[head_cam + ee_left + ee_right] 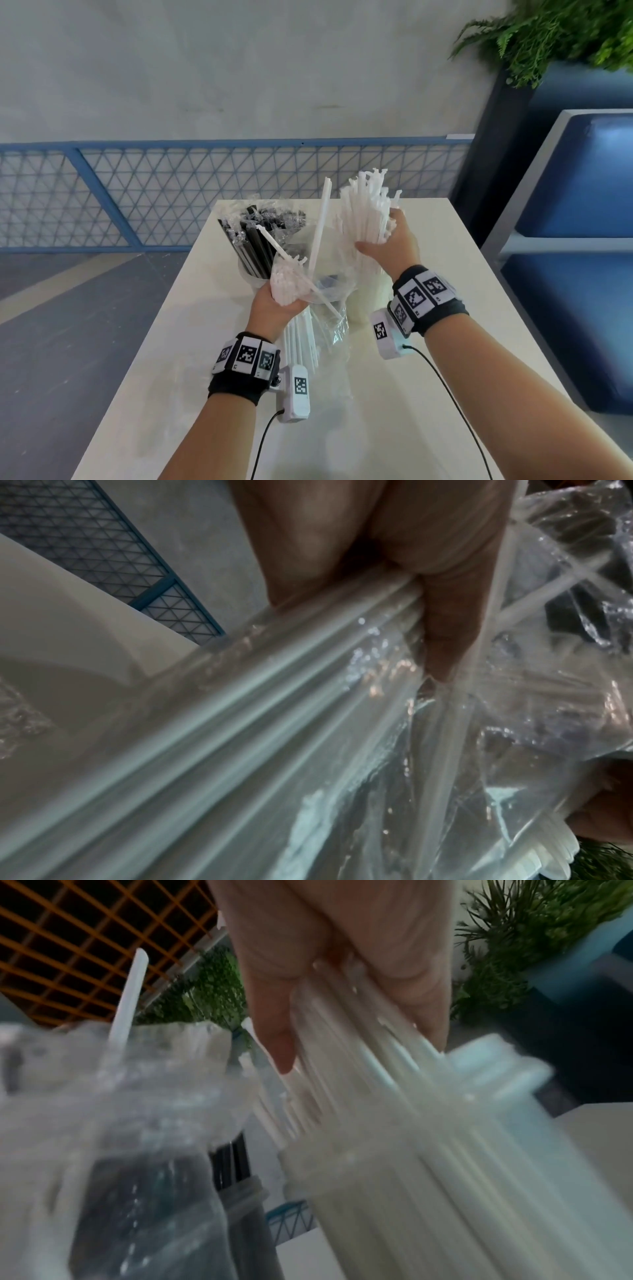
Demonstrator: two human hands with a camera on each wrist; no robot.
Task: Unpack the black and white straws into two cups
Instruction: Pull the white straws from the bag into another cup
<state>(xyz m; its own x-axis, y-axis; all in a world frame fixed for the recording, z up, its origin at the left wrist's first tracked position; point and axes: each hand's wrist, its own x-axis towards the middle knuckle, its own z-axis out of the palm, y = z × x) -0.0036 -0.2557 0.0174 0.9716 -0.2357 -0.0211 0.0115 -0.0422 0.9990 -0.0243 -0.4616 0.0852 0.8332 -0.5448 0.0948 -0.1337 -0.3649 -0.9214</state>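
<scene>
My right hand (387,236) grips a thick bundle of white straws (368,212), upright over a pale cup (368,301) at the table's middle; in the right wrist view the white straws (394,1137) run down into the cup's mouth (496,1064). My left hand (277,305) holds a smaller bunch of white straws (286,281) still inside a clear plastic bag (329,291); the left wrist view shows fingers (441,631) wrapped round straws and bag. Black straws (255,240) stand in a second cup behind, with crumpled plastic around them. Two single white straws (320,226) stick up loose.
The white table (428,377) ends close beyond the cups. A blue mesh railing (137,192) runs behind it. Blue cushioned seating (575,192) stands at the right, with a green plant (555,37) above. Cables trail from both wrist cameras.
</scene>
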